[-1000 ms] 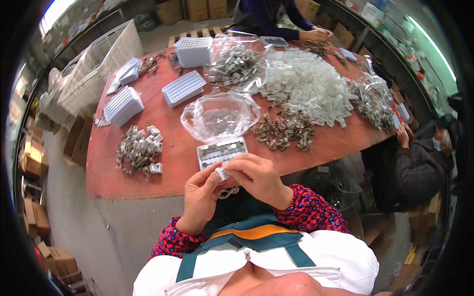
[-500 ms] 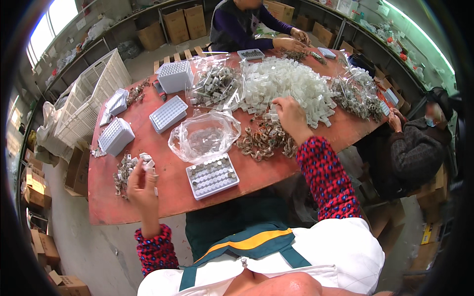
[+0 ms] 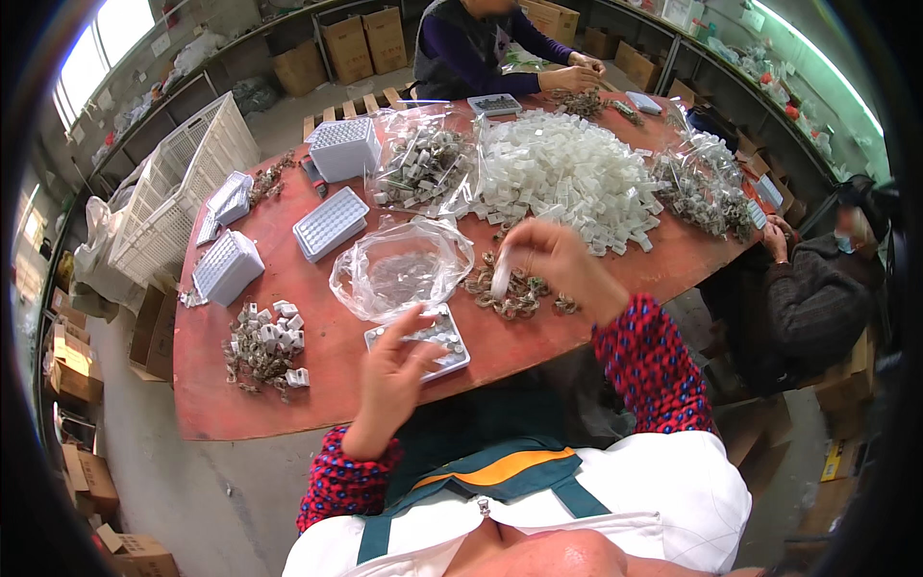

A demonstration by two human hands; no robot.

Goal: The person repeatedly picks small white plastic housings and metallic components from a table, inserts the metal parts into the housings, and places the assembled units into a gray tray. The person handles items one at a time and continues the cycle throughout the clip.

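Note:
My right hand (image 3: 558, 258) pinches a small translucent white plastic piece (image 3: 501, 275) above a heap of brownish metal-looking coiled parts (image 3: 519, 300). My left hand (image 3: 389, 370) hovers over the near white tray (image 3: 453, 363) with its fingers apart, and nothing shows in it. That tray has rows of round holes, some filled with small grey discs; my hand hides its left part. Just beyond lies an open clear plastic bag (image 3: 402, 274) with small clear pieces inside. A large pile of translucent white plastic pieces (image 3: 567, 178) spreads past my right hand.
On the red table (image 3: 317, 404) stand white hole trays (image 3: 330, 223), a stacked block of trays (image 3: 344, 152) and a pile of small white-and-metal parts (image 3: 264, 341). Filled clear bags (image 3: 423, 163) lie farther back. Co-workers sit at the far side (image 3: 471, 48) and right (image 3: 817, 298).
My left hand has moved right, from the small parts pile to over the near tray. My right hand has drawn back from the white pile, now with a plastic piece in its fingers.

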